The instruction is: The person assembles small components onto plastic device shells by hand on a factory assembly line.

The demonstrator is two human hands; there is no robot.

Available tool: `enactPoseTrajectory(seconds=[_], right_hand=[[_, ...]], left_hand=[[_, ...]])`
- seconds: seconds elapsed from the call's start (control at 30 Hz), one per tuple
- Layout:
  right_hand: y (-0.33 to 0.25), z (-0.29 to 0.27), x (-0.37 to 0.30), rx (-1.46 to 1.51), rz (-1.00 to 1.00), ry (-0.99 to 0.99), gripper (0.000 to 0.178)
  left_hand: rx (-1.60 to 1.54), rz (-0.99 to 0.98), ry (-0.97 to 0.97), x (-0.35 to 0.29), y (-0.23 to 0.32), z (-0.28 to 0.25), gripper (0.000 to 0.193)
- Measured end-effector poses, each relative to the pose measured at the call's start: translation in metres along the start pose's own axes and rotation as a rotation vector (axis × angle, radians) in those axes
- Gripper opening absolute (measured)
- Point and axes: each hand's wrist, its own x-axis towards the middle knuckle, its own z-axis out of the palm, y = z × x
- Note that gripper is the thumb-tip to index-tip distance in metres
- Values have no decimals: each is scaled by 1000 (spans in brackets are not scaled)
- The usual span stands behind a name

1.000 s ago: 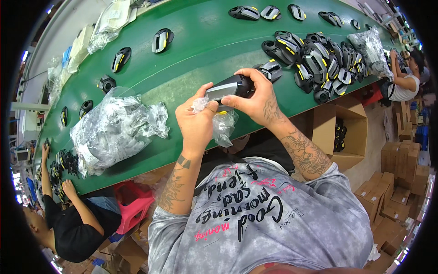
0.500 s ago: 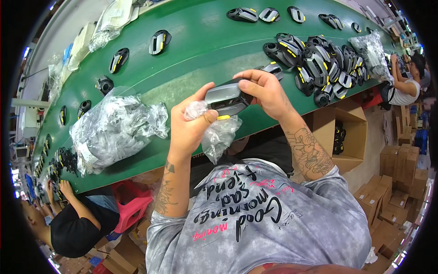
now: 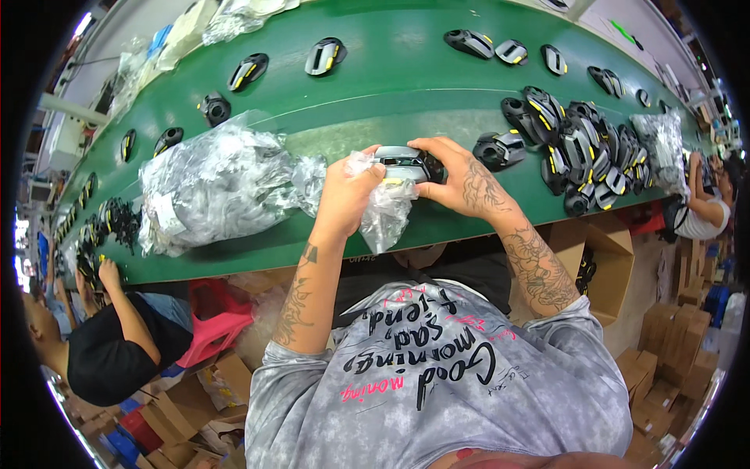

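Observation:
In front of me, above the green table, I hold a grey and black plastic casing (image 3: 402, 170) lying sideways between both hands. My left hand (image 3: 344, 195) is closed on its left end and also pinches a crumpled clear plastic bag (image 3: 387, 217), which hangs below the casing. My right hand (image 3: 461, 184) grips the dark right end, thumb below and fingers above. Close to the right hand lies a similar casing with yellow accents (image 3: 500, 150). Left of my left hand sits a large clear sack of crumpled plastic bags (image 3: 223, 187).
A heap of casings (image 3: 586, 148) covers the table's right, and several more lie along the far side of the green table (image 3: 391, 70). An open carton (image 3: 613, 266) stands below the right edge. A co-worker (image 3: 117, 344) sits at left beside a red stool (image 3: 215, 324); another person (image 3: 703, 207) works at far right.
The held casing has turned from slanted to nearly level. My right hand has come down around its right end. The whole view has shifted, so table items appear farther right.

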Motion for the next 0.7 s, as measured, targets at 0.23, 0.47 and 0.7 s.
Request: enactPoseTrajectory(seconds=[0.23,0.47,0.7], right_hand=[[-1,10,68,-396,185,7,63],[-40,92,177,3,75,307,56],[-41,37,81,505,214,-131,32]], left_hand=[[1057,364,367,-66,51,-15,28],[1442,141,573,-32,36,-60,31],[570,271,421,-26,18,-76,19]])
